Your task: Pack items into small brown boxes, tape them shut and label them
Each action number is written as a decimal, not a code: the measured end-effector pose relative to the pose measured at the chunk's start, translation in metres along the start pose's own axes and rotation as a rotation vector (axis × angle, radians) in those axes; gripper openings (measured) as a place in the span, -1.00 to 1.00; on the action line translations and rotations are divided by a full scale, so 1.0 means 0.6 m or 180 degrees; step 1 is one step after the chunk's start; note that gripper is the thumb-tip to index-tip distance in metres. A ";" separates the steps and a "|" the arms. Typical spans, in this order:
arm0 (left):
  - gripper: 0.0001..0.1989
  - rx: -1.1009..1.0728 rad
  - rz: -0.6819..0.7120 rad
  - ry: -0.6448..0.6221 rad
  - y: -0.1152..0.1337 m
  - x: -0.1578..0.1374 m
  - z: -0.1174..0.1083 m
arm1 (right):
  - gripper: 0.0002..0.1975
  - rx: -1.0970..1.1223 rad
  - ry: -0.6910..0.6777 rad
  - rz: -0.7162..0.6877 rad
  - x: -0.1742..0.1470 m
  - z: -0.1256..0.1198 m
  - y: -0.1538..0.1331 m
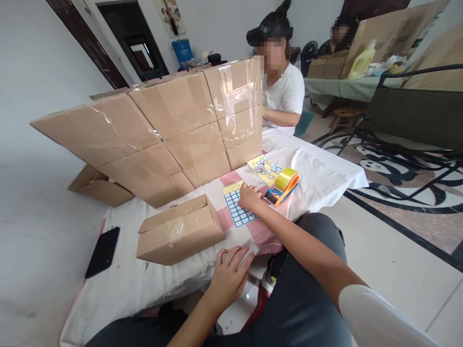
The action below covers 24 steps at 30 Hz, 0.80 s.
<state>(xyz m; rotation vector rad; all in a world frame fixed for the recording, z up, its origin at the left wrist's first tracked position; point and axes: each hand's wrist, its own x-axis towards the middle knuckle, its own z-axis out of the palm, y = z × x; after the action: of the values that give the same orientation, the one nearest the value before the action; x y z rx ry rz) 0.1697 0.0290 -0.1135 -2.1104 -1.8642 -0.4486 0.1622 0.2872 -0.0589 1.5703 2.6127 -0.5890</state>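
Note:
My right hand [249, 197] rests with curled fingers on a label sheet [236, 208], white with blue-outlined cells in rows and a yellow strip at its top. Its fingertips are pressed together, and whatever they may pinch is too small to tell. Just right of it lies a tape dispenser [288, 180], orange and blue with a wide yellow roll. Behind that is a yellow sheet [262, 168] covered with loose, crumpled labels. Fingers spread, my left hand [231, 270] hovers over or touches the table's near edge, below a closed, taped cardboard box [181, 231].
A wall of stacked cardboard boxes [173, 106] fills the back of the cloth-covered table [318, 164]. A black phone-like slab [103, 253] lies at the left edge. A person in white [287, 91] sits behind the boxes, another farther back. A dark folding chair [415, 108] stands right.

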 end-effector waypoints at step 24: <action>-0.66 -0.0349 -0.0185 0.0512 -0.013 0.052 -0.036 | -0.45 0.3029 -0.0012 -0.0669 -0.016 -0.029 0.072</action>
<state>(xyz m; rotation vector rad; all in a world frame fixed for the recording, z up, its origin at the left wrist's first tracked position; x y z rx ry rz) 0.1648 0.0492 -0.0809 -2.0246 -1.8511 -0.7271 0.2067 0.3031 -0.0539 1.3734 2.6279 -2.0606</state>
